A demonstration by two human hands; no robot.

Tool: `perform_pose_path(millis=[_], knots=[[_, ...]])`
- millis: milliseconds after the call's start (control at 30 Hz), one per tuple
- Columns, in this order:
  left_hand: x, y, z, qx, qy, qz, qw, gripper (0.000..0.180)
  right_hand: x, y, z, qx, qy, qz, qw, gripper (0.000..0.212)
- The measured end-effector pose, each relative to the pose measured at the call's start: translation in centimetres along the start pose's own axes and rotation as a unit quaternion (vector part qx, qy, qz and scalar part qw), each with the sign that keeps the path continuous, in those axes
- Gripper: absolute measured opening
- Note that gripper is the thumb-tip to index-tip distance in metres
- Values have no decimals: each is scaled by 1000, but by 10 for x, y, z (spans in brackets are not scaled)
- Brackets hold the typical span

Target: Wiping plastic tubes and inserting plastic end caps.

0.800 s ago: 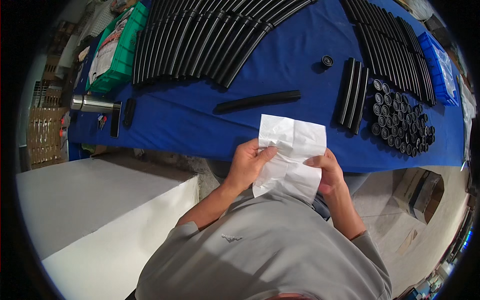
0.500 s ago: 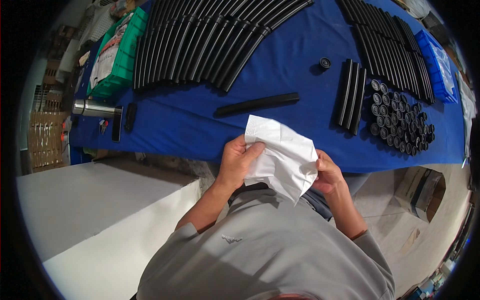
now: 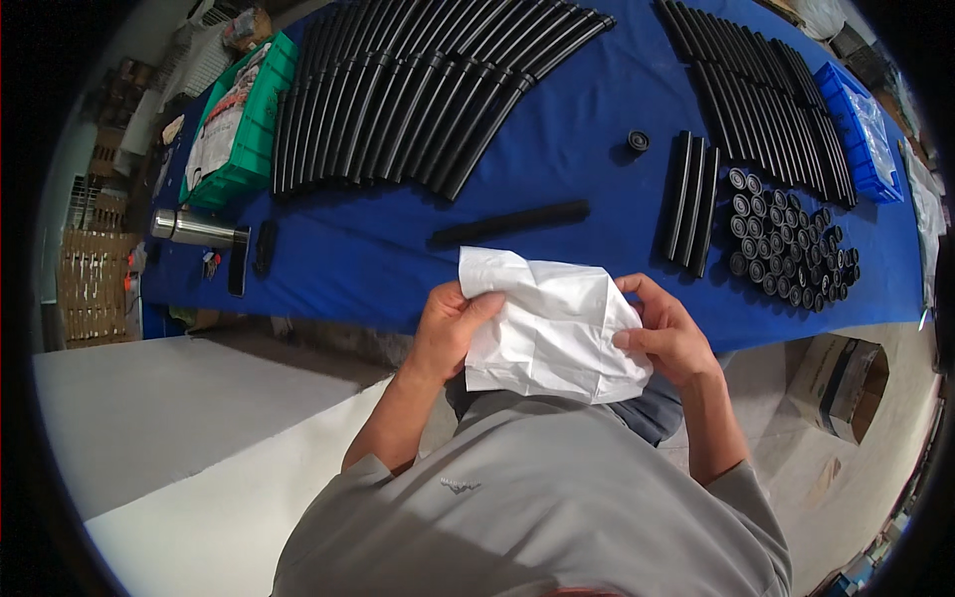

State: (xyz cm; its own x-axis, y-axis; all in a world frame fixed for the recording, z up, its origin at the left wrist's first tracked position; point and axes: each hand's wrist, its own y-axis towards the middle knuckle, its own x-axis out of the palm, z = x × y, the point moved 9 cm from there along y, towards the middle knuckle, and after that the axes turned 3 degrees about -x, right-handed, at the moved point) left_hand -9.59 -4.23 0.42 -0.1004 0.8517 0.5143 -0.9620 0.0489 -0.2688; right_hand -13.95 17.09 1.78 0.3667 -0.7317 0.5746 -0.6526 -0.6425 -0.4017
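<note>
The left hand [image 3: 445,333] and the right hand [image 3: 674,333] were apart, each pinching one side of a creased white sheet [image 3: 552,328], which was in front of the grey shirt [image 3: 537,488]; beyond it, one black tube [image 3: 509,224] lay on the blue cloth [image 3: 368,261]

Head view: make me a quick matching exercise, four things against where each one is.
Things
1. white sheet
2. lone round part
3. silver bottle
4. cardboard box

Places
A. on the floor, to the right
B. beside the phone
C. between left hand and right hand
D. apart from the cluster of parts

Pairs: 1-C; 2-D; 3-B; 4-A
</note>
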Motion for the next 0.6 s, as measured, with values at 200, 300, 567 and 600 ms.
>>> perform_pose_path(millis=[200,300,567,600], knots=[[50,-11,58,188,416,-161,875,33,-22,-7,-29,-196,-98,-17,976,29],[63,-15,72,248,568,-104,778,40,-18,-10,-51,-261,-210,-5,942,21],[98,-31,91,382,641,-109,656,27,-26,11,-31,-237,-173,83,952,49],[102,-36,92,408,661,-113,620,19,-14,10,-37,-270,-195,82,939,51]])
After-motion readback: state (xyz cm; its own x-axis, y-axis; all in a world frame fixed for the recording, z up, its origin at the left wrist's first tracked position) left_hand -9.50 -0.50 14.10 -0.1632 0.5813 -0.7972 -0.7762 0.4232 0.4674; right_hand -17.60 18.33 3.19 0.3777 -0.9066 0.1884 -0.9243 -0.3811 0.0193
